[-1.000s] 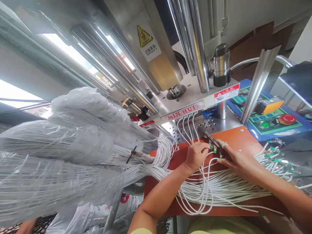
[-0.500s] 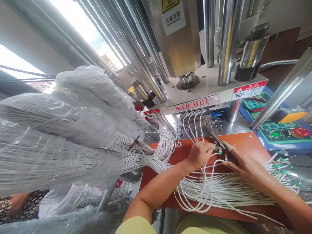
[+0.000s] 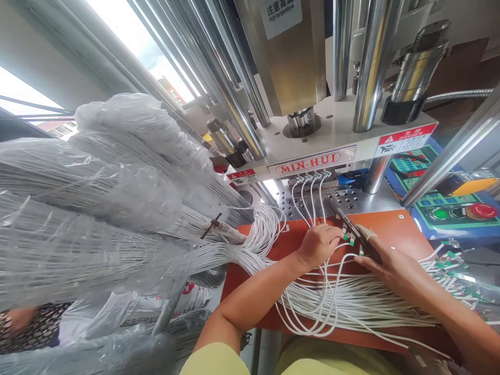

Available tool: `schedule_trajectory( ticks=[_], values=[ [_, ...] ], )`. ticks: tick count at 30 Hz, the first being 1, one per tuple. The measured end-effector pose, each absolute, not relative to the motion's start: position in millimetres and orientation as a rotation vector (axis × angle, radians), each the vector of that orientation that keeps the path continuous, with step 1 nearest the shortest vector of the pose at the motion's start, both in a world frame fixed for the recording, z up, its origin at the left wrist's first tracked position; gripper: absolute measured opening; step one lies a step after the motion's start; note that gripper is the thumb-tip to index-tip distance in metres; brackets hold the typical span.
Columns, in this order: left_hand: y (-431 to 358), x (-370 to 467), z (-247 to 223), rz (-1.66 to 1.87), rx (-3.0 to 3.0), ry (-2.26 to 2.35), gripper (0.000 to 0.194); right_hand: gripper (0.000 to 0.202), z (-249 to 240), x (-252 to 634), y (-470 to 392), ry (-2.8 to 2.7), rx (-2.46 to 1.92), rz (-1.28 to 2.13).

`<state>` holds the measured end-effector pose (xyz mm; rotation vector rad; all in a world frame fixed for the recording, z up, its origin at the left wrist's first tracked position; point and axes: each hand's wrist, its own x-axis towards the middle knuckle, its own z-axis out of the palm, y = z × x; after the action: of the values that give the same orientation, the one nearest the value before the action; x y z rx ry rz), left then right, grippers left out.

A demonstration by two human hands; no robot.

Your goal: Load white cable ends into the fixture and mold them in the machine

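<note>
My right hand [image 3: 375, 252] grips a dark metal bar-like fixture [image 3: 353, 229], thumb and fingers round its near end. Small green connector boards [image 3: 346, 237] on white cables sit along the fixture's left side. Against them, my left hand [image 3: 321, 244] has its fingers pinched on a cable end; its exact grip is partly hidden. White cables [image 3: 336, 307] loop below both hands over the orange board [image 3: 394, 229]. Several more cables [image 3: 308, 203] run up from near my left hand to connectors in the press.
The MIN-HUI press [image 3: 312, 160] stands ahead with metal columns. Plastic-wrapped cable bundles [image 3: 97, 208] fill the left. A control panel [image 3: 457, 208] with green and red buttons is at right. At lower left, a person's arm [image 3: 21, 320] shows.
The camera view has shifted slightly. My hands stay at the fixture in nearly the same pose, with only slight movement at the connectors.
</note>
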<state>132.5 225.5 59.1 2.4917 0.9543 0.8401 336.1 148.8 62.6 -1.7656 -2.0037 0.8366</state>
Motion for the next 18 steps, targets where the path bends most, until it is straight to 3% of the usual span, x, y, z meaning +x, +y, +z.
schedule_trajectory(
  ticks=[4, 18],
  values=[
    [225, 133, 57, 0.867, 2.485, 0.971, 0.017, 0.064, 65, 336, 148, -1.959, -1.805, 1.003],
    [231, 136, 64, 0.895, 2.215, 1.049, 0.023, 0.058, 74, 328, 147, -1.975, -1.821, 0.925]
  ],
)
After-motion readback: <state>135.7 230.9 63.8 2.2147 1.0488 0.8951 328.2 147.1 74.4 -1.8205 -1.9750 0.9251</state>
